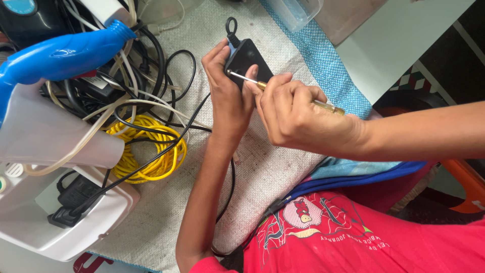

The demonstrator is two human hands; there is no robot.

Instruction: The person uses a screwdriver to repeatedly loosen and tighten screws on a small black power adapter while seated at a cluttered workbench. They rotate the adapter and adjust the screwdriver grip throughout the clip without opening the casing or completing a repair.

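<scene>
My left hand (pixel 227 96) grips a small black box-shaped device (pixel 246 56) with a black cord loop at its top, holding it up over a woven mat (pixel 262 172). My right hand (pixel 293 114) is closed around a screwdriver (pixel 323 104) with a clear yellow handle. Its thin metal shaft points left, and the tip touches the black device's face near my left thumb. A black cable runs down from my left hand along my forearm.
A coil of yellow cable (pixel 151 151) lies left of my hands among tangled black and white cords (pixel 126 86). A blue and white appliance (pixel 60 55) and a white box with a black plug (pixel 76 202) stand at the left. Blue cloth (pixel 328 65) borders the mat.
</scene>
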